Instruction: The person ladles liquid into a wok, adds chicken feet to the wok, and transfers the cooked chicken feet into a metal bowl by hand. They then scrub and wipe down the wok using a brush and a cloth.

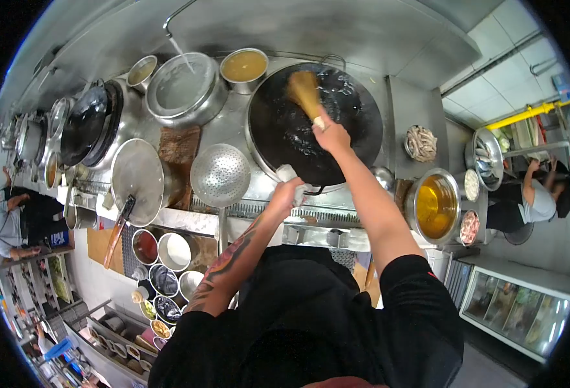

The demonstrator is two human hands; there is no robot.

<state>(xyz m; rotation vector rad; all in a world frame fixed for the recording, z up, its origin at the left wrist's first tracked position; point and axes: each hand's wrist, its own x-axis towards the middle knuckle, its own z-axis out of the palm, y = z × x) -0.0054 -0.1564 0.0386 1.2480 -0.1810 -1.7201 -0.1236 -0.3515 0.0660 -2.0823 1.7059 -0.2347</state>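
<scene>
A large black wok (272, 116) sits on the stove before me, wet inside with shiny splashes of water. My right hand (332, 136) is closed round the handle of a bamboo wok brush (304, 92), whose bristles are over the far part of the wok and smeared by motion. At the wok's near left rim, my left hand (288, 195) grips a folded white cloth (287, 173), pressed against the edge by the handle. Left of the wok lies a perforated strainer ladle (220, 174), its long handle pointing towards me.
Water runs from a tap (180, 46) into a steel pot (207, 107). A bowl of yellow oil (437, 205) and a bowl of pale strips (420, 143) stand right. Several ingredient tins (175, 251) are near left. Other people (536, 200) work at both sides.
</scene>
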